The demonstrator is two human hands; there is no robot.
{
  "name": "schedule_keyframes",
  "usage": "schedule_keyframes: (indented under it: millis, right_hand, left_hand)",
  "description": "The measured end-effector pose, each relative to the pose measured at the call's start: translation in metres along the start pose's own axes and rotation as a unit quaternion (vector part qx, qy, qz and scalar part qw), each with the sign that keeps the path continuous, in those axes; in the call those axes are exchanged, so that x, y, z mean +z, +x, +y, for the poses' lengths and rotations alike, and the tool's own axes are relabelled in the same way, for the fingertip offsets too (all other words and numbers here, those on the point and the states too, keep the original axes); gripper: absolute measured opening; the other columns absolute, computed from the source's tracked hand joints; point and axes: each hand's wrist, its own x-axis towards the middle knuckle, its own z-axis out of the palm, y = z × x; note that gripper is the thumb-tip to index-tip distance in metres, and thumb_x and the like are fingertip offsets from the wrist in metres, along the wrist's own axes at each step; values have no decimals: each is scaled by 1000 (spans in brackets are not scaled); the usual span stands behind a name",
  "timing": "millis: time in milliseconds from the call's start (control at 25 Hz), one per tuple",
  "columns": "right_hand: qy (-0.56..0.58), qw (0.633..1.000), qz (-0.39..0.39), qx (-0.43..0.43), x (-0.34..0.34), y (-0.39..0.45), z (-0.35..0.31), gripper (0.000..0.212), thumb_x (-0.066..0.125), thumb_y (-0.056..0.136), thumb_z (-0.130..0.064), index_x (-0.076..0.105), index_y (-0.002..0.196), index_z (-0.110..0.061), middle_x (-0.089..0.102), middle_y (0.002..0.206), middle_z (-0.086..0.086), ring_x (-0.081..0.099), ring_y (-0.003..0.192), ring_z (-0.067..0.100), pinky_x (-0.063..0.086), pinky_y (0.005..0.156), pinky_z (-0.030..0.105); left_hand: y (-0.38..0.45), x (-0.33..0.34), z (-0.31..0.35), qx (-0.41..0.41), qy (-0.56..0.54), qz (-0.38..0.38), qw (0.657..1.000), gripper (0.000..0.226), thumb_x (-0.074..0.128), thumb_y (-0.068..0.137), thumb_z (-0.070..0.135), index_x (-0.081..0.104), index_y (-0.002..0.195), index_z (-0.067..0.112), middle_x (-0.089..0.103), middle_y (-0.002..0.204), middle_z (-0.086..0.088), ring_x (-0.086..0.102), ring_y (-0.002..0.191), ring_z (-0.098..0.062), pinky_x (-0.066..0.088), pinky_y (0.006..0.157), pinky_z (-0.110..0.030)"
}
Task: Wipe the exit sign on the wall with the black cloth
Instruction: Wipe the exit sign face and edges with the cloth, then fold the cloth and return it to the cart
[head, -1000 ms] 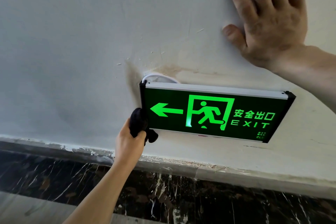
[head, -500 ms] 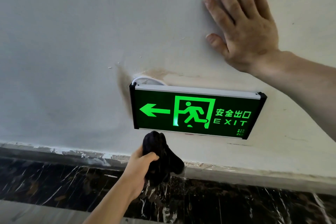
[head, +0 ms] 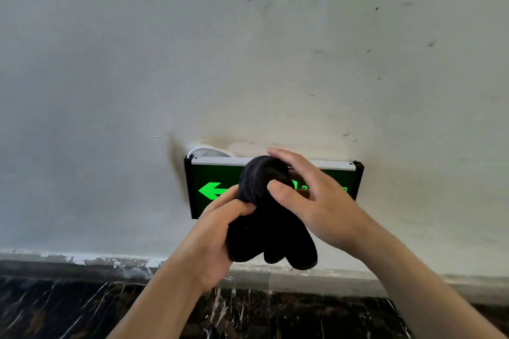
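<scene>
The exit sign, a black-framed box with a lit green arrow, hangs low on the white wall. A bunched black cloth is held in front of its middle and hides the running figure and most of the lettering. My left hand grips the cloth's lower left part from below. My right hand closes its thumb and fingers over the cloth's top right. Whether the cloth touches the sign's face I cannot tell.
The white wall above the sign carries dark specks and a brown stain by the sign's top left. Below runs a chipped grey ledge, then a black marble skirting with white veins.
My right hand has left the wall above the sign and come down onto the cloth. My left hand has lifted the cloth from below the sign to in front of it.
</scene>
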Motion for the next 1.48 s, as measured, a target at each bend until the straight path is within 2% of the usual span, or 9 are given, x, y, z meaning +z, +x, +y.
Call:
schedule_keyframes:
  millis: [120,320,440,560,800,960,1080,1320,1480]
  right_hand:
    - [203,978,2,55,-4,-16,9,51,66,82,-39,54,129,-53,62,125,-26,58,118,-4,47,98,24]
    - [254,960,32,114,-13,-22,17,35,69,87,-8,71,108,-36,69,109,3,73,90,14,59,71,28]
    - [340,916,114,178,-14,-20,22,20,60,92,1,68,101,-15,70,96,7,74,79,14,59,63,26]
    - [443,853,169,215,-12,-16,20,11,57,94,0,61,101,-7,71,93,7,73,76,16,59,59,28]
    - [564,757,199,263,-29,-4,-31,45,48,95,7,68,114,-29,76,102,10,76,80,28,60,58,33]
    - [533,786,166,264,-74,11,-96,57,39,90,22,72,105,-22,76,97,8,75,82,21,59,60,31]
    - [504,806,156,269,-134,31,-158,50,38,88,25,69,105,-10,72,88,7,72,75,17,59,60,34]
    - [538,781,145,282,-245,80,-294,37,39,83,23,58,95,-6,66,86,13,64,79,28,54,81,57]
    - [579,754,139,277,-302,106,-375,40,52,65,17,56,97,-7,68,87,16,67,74,30,60,64,49]
  left_hand:
    - [-1,9,4,5,24,-4,1000,34,66,77,16,76,109,21,73,91,-9,69,76,-16,53,56,-26]
    - [0,12,-4,-17,-14,44,999,41,76,69,21,70,107,6,72,85,-10,68,67,-16,52,53,-27]
    - [1,11,-6,-24,-59,27,998,47,82,77,24,69,118,3,71,94,-10,65,75,-15,55,60,-24]
    - [-3,17,-6,-47,-76,32,996,62,86,61,19,71,120,8,75,107,-15,72,89,-21,59,71,-24]
    - [-23,59,25,-124,-146,77,979,63,88,63,11,72,120,31,73,120,-14,68,105,-37,54,86,-52]
    - [-28,87,96,-98,-221,112,964,62,74,66,-18,75,116,21,74,115,-20,75,89,-38,61,65,-48]
    - [-31,109,178,-82,-242,175,951,43,62,67,-12,81,99,9,78,98,-19,77,75,-33,60,51,-39]
    - [-43,163,358,-65,-252,209,943,38,50,67,-15,82,74,4,78,83,-21,76,65,-32,61,47,-35]
    - [-65,201,471,-59,-248,216,943,38,50,63,-16,82,69,3,77,77,-22,75,60,-33,62,47,-38]
